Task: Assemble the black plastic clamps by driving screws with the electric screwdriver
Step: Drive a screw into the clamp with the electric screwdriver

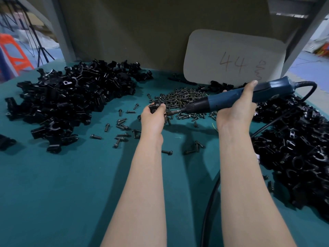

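The left hand pinches one small black plastic clamp in its fingertips above the teal-covered counter, near the heap of dark metal screws. The right hand wraps the blue-bodied electric screwdriver mid-barrel, its bit meeting the clamp. The clamp looks light, rigid and smooth, likely to twist under torque, so a firm pinch on its flat sides, clear of the screw hole, seems best. The corded tool looks heavier and wants a full grip. A pale grey card reads "44" in handwriting beside a squiggle; a white "P" shows in the left pile of black clamps.
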